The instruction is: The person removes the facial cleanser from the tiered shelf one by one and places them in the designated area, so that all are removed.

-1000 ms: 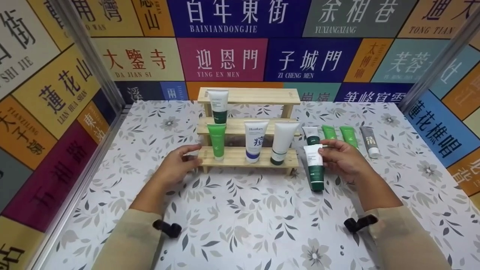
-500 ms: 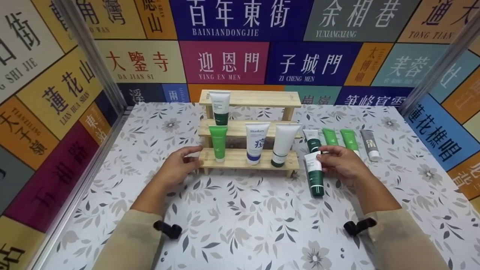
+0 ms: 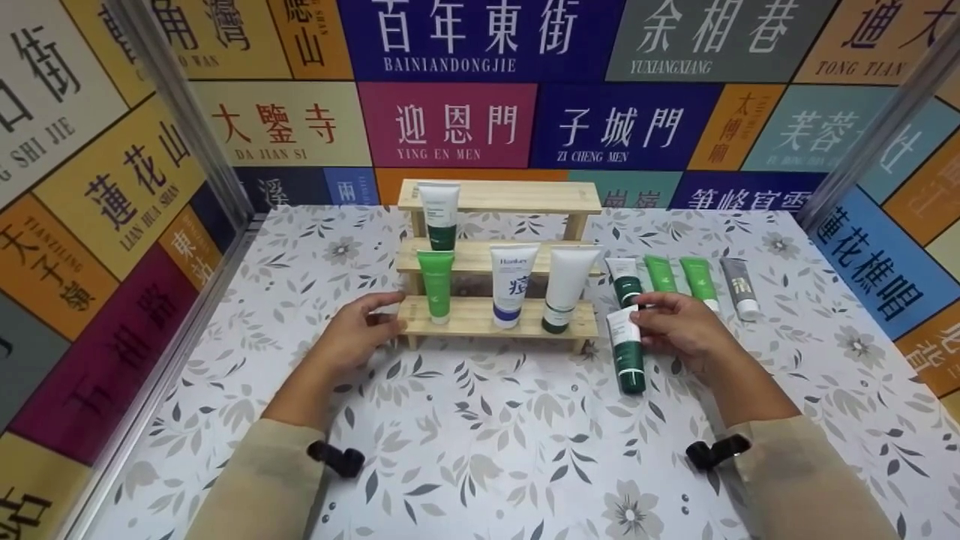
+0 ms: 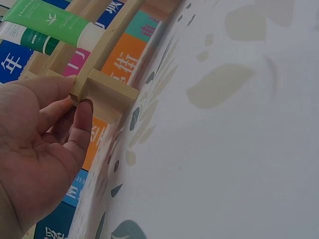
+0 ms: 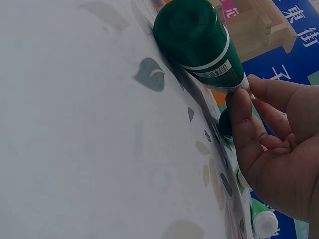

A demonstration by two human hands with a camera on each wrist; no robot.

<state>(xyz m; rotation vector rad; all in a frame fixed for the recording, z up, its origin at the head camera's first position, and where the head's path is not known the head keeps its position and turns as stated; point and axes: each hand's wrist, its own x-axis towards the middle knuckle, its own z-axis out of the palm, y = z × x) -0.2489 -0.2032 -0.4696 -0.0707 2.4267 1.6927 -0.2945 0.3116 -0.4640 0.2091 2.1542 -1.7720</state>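
My left hand [image 3: 365,330] pinches the left end of the lowest step of a small three-tier wooden display stand [image 3: 472,324]; in the left wrist view the thumb and fingertips [image 4: 84,107] close on the board's end. With thumb and fingers, my right hand [image 3: 686,326] holds a white and green squeeze tube [image 3: 628,360] by its white part, its dark green cap [image 5: 185,24] toward the front. That tube slants close over the table, right of the stand. On the lowest step stand a green tube [image 3: 436,289], a white and blue tube [image 3: 510,285] and a larger white tube [image 3: 568,289].
Another white and green tube [image 3: 440,214] stands on the middle step at left. Right of the stand lie a similar tube [image 3: 624,274], two green tubes [image 3: 660,274] and a grey tube [image 3: 740,289]. Printed panels [image 3: 450,124] wall the floral tabletop [image 3: 480,450].
My right hand has brought the white and green tube slightly toward the front of the table. The left hand keeps its hold on the stand. The head view has shifted a little.
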